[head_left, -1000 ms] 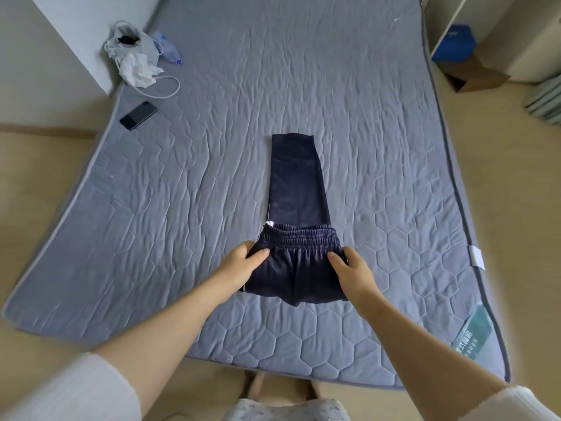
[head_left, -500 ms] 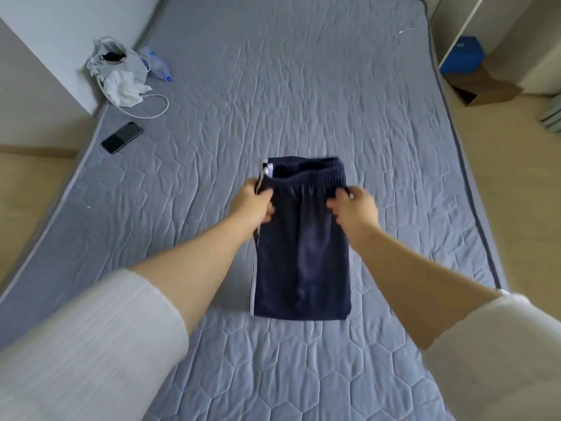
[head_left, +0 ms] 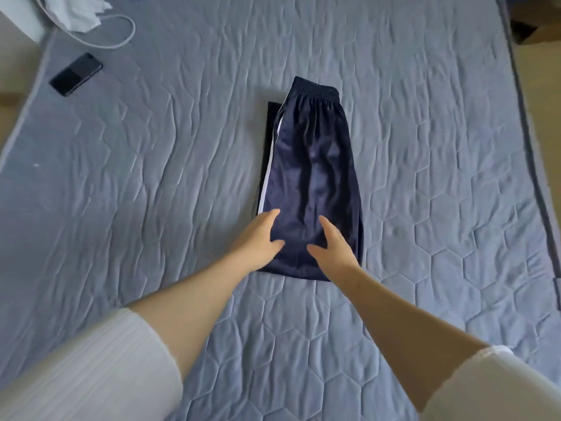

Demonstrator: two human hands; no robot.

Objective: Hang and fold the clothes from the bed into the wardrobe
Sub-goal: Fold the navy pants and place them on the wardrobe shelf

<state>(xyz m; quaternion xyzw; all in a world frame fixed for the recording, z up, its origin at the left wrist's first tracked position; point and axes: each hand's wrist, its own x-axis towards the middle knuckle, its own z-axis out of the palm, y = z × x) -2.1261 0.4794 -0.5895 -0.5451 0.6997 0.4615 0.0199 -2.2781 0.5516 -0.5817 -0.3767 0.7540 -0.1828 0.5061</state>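
Dark navy trousers [head_left: 312, 165] with a white side stripe lie folded in half on the grey quilted mattress [head_left: 425, 147], the elastic waistband at the far end. My left hand [head_left: 258, 241] lies flat on the near left corner of the fold, fingers straight. My right hand [head_left: 332, 246] lies flat on the near right part, fingers spread. Neither hand grips the cloth. The wardrobe is out of view.
A black phone [head_left: 76, 74] lies at the mattress's far left. Beyond it sit a crumpled white cloth [head_left: 79, 13] and a white cable loop [head_left: 115, 38]. A cardboard box [head_left: 537, 31] stands on the floor at the far right.
The waistband half was carried away from me and laid over the legs. My hands let go of the waistband and drew back to the near end, now flat on the cloth.
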